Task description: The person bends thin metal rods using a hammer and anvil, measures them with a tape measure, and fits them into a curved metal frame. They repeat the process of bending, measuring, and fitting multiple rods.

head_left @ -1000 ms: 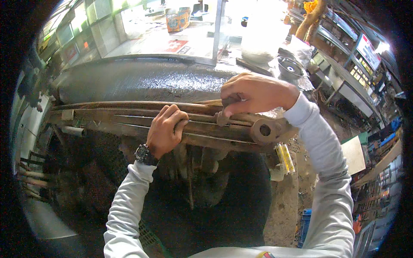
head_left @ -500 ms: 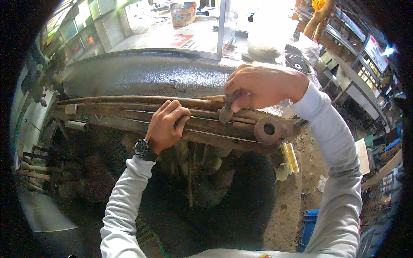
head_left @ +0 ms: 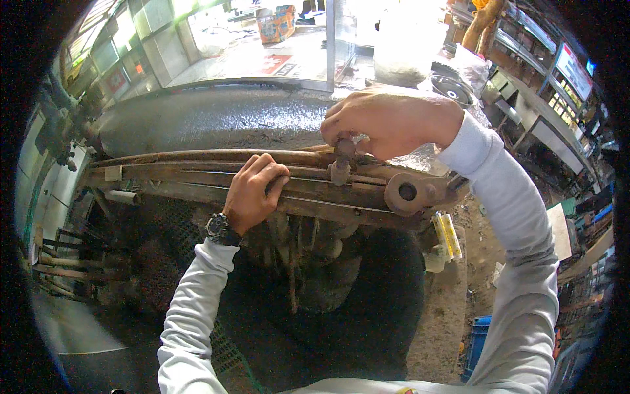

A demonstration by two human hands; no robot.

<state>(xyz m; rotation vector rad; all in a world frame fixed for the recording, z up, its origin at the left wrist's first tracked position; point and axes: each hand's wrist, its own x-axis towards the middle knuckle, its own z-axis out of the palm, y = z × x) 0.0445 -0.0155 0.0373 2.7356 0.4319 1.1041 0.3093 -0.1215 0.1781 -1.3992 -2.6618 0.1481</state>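
Across the middle lies a rusty leaf spring [head_left: 289, 196] made of several long strips, with a round eye [head_left: 405, 192] at its right end. My left hand [head_left: 256, 190] rests on the strips, its fingers curled over the top edge and the watch wrist toward me. Above the right part of the spring, my right hand [head_left: 384, 121] grips a short rusty metal piece [head_left: 340, 169] with a rounded top. That piece stands nearly upright, its lower end against the strips. My fingers hide part of it, and its exact kind cannot be made out.
Behind the spring runs a dark, shiny cylindrical body [head_left: 216, 118]. Yellow-and-white packets [head_left: 447, 236] hang near the right end. A blue crate [head_left: 477, 341] stands on the dirt floor at lower right. Shelves and panels [head_left: 551, 141] fill the right side.
My right hand has shifted slightly left and turned, and the rusty metal piece now stands more upright. My left hand stays in place on the spring.
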